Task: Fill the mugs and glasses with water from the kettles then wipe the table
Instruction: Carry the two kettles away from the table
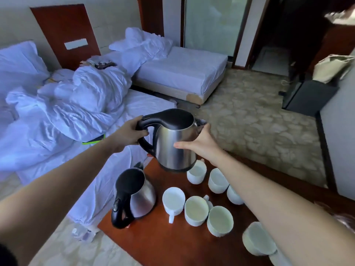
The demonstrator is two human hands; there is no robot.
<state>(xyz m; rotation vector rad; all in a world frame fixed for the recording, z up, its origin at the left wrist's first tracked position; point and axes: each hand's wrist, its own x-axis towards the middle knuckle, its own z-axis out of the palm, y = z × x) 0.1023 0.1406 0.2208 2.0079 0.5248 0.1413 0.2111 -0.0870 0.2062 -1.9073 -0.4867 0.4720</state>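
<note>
A steel kettle with a black lid is held above the far end of the red-brown table. My left hand grips its black handle. My right hand rests against its right side near the spout, fingers spread on the steel. A second steel kettle stands on the table's left side, lid closed, handle toward me. Several white mugs stand in two rows to its right, among them a mug with its handle toward me, a mug beside it and a mug just under the held kettle.
Another white mug sits at the table's near right, partly under my right forearm. An unmade bed with white linen lies close to the table's left edge. A second bed, patterned carpet and a black cabinet lie beyond.
</note>
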